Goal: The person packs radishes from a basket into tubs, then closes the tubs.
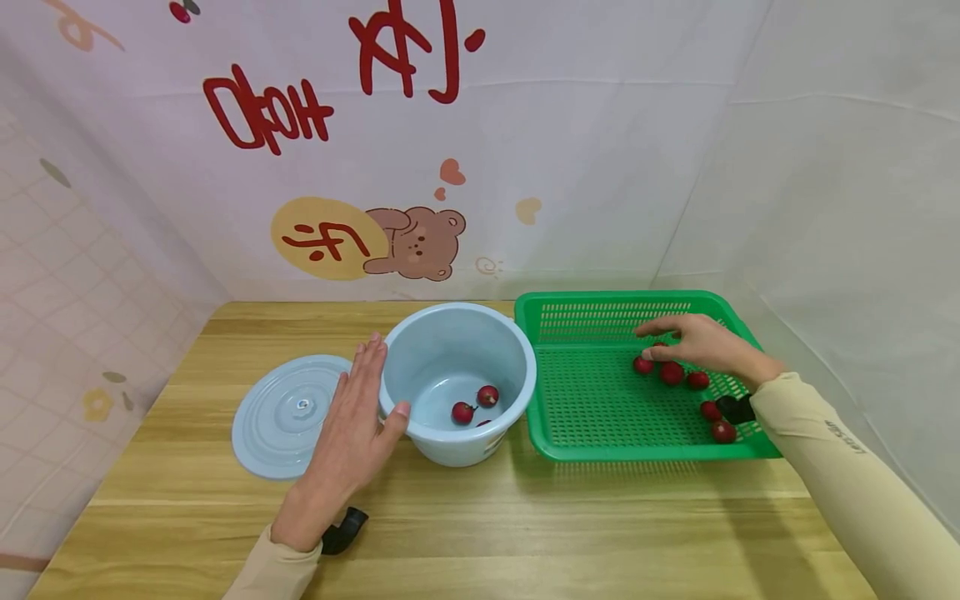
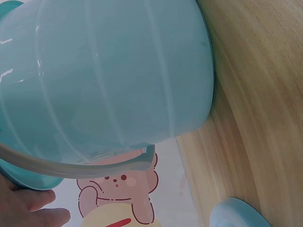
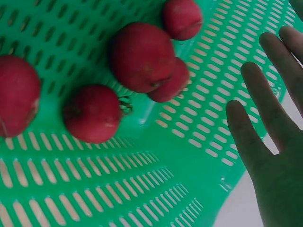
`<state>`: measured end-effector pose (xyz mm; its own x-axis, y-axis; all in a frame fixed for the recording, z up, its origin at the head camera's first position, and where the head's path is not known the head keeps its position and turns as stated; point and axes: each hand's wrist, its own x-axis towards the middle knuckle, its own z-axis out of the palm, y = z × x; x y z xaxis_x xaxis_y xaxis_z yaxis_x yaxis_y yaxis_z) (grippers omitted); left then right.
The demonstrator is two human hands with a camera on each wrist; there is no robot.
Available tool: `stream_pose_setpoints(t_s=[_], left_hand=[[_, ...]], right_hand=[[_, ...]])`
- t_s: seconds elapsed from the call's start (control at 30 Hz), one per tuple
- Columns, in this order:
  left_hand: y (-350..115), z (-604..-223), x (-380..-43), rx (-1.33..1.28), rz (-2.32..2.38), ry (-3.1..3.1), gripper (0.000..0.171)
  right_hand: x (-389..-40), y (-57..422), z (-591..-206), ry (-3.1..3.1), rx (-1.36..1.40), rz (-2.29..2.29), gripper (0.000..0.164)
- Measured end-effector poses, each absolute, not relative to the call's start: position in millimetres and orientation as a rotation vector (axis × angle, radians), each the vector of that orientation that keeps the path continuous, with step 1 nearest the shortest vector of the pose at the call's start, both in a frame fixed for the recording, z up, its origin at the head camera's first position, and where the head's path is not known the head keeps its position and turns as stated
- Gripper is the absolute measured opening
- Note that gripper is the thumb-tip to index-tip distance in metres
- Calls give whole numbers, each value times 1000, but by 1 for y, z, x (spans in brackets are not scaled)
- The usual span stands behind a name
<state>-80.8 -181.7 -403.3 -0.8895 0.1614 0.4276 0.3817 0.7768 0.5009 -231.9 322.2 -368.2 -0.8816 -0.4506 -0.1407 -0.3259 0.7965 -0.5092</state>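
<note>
My left hand lies against the left side of a light-blue bucket, fingers straight, thumb at the rim. Inside the bucket are a few red radishes, one mostly hidden by the near rim. The left wrist view shows the bucket's ribbed wall, its pale handle and fingers at the rim. Over a green slotted basket hovers my right hand, its fingers spread apart, thumb near a radish. Several radishes lie in the basket below; no radish is in its grasp.
A light-blue round lid lies on the wooden table left of the bucket. The basket stands close to the bucket's right side. Behind the table hangs a white printed cloth, and another white sheet hangs at the right.
</note>
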Motion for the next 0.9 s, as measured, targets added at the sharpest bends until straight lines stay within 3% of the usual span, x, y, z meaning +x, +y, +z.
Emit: stream_pose_setpoints(t_s=[0.23,0.9], left_hand=[[-182,-404,-81,-413,-848,-2609,77],[-181,-403,-82,-405,-841,-2622,78]], right_hand=[[-238,324,-380,2736,-613,-618,41],[-250,326,-402,2667,-706,-491,42]])
